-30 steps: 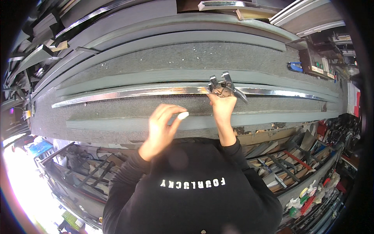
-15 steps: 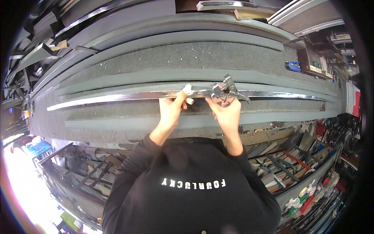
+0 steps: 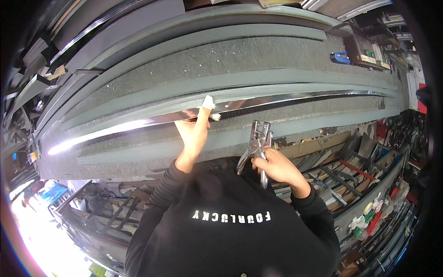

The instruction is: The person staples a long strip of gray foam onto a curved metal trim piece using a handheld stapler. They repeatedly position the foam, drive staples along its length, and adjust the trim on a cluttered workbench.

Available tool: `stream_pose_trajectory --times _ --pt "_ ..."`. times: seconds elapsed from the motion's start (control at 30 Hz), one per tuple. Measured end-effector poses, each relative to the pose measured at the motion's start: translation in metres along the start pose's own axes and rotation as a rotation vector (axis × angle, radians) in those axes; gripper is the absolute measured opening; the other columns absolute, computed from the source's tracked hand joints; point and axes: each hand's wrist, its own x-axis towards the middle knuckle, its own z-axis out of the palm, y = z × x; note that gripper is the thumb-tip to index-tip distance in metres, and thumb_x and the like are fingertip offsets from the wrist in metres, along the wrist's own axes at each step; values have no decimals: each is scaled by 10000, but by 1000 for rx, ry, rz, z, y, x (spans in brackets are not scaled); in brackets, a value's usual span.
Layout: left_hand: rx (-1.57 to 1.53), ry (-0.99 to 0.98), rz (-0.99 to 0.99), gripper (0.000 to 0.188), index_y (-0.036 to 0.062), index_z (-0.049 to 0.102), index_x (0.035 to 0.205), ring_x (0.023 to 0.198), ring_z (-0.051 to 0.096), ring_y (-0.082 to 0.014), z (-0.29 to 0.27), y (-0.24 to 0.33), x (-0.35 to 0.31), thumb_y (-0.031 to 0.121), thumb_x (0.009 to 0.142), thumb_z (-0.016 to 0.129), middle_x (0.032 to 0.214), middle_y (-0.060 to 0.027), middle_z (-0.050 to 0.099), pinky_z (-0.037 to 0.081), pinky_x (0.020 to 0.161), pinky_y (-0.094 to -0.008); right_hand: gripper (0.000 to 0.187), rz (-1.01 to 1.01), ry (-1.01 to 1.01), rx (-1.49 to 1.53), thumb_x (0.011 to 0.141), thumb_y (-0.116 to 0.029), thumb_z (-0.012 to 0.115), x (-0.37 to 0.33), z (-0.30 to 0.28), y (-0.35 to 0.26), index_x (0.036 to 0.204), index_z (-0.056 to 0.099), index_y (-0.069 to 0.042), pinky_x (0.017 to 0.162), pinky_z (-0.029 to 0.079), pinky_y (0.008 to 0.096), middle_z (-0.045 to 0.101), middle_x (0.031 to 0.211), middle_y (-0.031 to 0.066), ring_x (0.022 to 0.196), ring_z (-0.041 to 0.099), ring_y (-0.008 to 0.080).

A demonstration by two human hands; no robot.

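A long, shiny metal strip [image 3: 281, 99] runs across the bench beside grey strips. My left hand [image 3: 193, 137] is closed around its near edge left of the middle, thumb on top. White wrapping [image 3: 208, 101] covers the thumb tip, and another fingertip beneath also looks white-wrapped. My right hand [image 3: 278, 167] grips the handles of metal pliers [image 3: 255, 144] in front of my body. Their squarish two-part jaws point away from me, toward the strip but apart from it. Nothing shows between the jaws.
Long grey strips [image 3: 221, 42] lie on the dark, rough benchtop [image 3: 203, 62]. A blue tool [image 3: 340, 57] sits at the far right beside a wooden box [image 3: 362, 48]. More metal profiles crowd the left side [image 3: 39, 87]. Racks of offcuts [image 3: 341, 177] stand below the near edge.
My right hand has drawn the pliers off the strip toward my body and turned them jaws-away. My left hand keeps hold, and the strip now slants, its left end nearer me.
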Motion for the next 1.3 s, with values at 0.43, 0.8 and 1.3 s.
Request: stream_pose_trajectory --times 0.43,0.8,1.3 --pt "-10 -46 -60 105 -6 622 827 510 550 -86 -1 10 -7 61 849 700 695 -34 608 399 439 -213 812 -202 60 296 731 -156 684 25 38 -22 1427 278 -59 796 455 313 514 1004 83 884 540 163" --pt "31 -69 -184 135 6 616 847 517 541 -79 -12 10 -23 115 872 693 698 -27 610 403 452 -221 845 -174 134 456 683 -23 628 38 47 -34 1451 279 -83 717 456 253 471 952 44 816 512 128" --pt "67 -84 -186 123 -4 635 814 553 537 -63 -11 32 -37 89 868 695 688 -14 600 416 484 -213 694 -324 402 265 697 -25 645 49 67 -10 1352 416 -18 798 491 315 576 1096 106 909 606 208"
